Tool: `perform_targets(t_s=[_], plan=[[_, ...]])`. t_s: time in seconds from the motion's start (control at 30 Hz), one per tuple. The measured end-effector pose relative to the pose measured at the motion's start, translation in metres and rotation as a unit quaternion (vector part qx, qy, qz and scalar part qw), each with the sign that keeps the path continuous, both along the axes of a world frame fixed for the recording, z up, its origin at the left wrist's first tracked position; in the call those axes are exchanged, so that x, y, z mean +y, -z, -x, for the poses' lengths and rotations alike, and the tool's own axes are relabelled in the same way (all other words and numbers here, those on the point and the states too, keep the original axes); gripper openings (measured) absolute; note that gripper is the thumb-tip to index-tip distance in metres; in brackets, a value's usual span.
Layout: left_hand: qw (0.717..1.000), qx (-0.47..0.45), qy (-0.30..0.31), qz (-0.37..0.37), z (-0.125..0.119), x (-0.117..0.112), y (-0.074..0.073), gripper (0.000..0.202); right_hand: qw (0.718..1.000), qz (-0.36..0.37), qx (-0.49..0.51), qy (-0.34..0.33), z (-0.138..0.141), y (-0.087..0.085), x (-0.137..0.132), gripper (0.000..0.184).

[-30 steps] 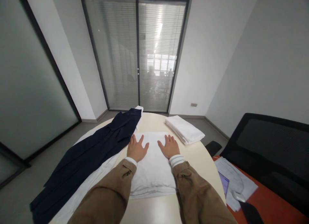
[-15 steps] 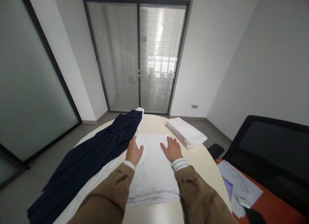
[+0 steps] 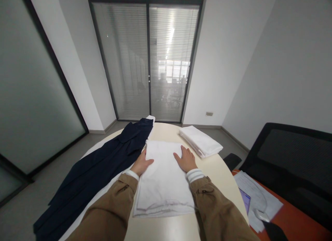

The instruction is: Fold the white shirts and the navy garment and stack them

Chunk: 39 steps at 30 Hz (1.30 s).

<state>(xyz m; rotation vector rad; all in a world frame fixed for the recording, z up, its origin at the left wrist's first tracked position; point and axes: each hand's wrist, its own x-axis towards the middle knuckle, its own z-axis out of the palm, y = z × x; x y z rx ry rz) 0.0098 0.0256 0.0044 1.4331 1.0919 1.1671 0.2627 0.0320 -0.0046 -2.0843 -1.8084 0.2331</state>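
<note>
L hand: thumb on top of folded white cloth (qty 1), other fingers at its L edge, partly hidden; cannot tell whether they close on it. R hand: fingers spread, not gripping, resting along R edge of same cloth. Cloth lies between hands, on round cream table (qty 1), layered edge toward wearer.

Beyond R hand: second folded white cloth (qty 1), at far R rim. L of L hand: navy garment (qty 1), laid diagonally over white fabric, pc. count unclear.

R of table: office chair (qty 1) w/ red-orange seat, bearing white papers, no. unclear, plus small white item (qty 1). Rear: glass panels w/ blinds (qty 2).
</note>
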Motion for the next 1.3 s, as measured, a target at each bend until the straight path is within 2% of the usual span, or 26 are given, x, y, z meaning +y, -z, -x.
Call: perform_targets(t_s=[0.13, 0.23, 0.3, 0.4, 0.53, 0.63, 0.7, 0.77, 0.83, 0.93, 1.13, 1.23, 1.3], plan=[[0.997, -0.07, 0.005, -0.019, -0.005, -0.003, -0.004, 0.065, 0.996, -0.024, 0.084, 0.001, -0.005, -0.004, -0.001, 0.078], [0.994, -0.107, -0.007, -0.035, -0.007, -0.005, -0.012, 0.061, 0.976, -0.034, 0.214, -0.016, -0.013, -0.008, 0.0, 0.083], [0.989, -0.141, -0.025, -0.038, -0.008, -0.006, -0.017, 0.061, 0.941, -0.021, 0.336, -0.043, -0.019, -0.012, 0.0, 0.087], [0.979, -0.201, -0.038, -0.023, -0.007, -0.008, -0.024, 0.063, 0.863, 0.032, 0.491, -0.115, -0.027, -0.02, -0.004, 0.083], [0.976, -0.217, -0.03, -0.003, -0.008, -0.01, -0.031, 0.067, 0.776, 0.121, 0.584, -0.206, -0.034, -0.028, -0.014, 0.067], [0.981, -0.191, 0.007, 0.03, -0.005, -0.012, -0.038, 0.07, 0.742, 0.126, 0.622, -0.219, -0.037, -0.029, -0.019, 0.072], [0.982, -0.167, 0.056, 0.064, 0.0, -0.014, -0.041, 0.075, 0.742, 0.123, 0.625, -0.211, -0.038, -0.028, -0.02, 0.071], [0.982, -0.128, 0.108, 0.089, 0.006, -0.016, -0.043, 0.079, 0.755, 0.135, 0.609, -0.201, -0.039, -0.027, -0.019, 0.066], [0.983, -0.086, 0.135, 0.09, 0.012, -0.016, -0.044, 0.079, 0.766, 0.149, 0.594, -0.196, -0.041, -0.026, -0.018, 0.059], [0.986, -0.069, 0.135, 0.07, 0.017, -0.015, -0.044, 0.072, 0.766, 0.151, 0.591, -0.204, -0.043, -0.026, -0.017, 0.054], [0.986, -0.089, 0.139, 0.03, 0.02, -0.007, -0.035, 0.063, 0.777, 0.113, 0.585, -0.204, -0.047, -0.025, -0.014, 0.061], [0.991, -0.075, 0.111, 0.023, 0.021, -0.002, -0.026, 0.057, 0.761, 0.096, 0.607, -0.209, -0.049, -0.019, -0.01, 0.055], [0.993, -0.073, 0.086, 0.024, 0.021, 0.0, -0.022, 0.054, 0.764, 0.065, 0.608, -0.205, -0.049, -0.014, -0.007, 0.051]])
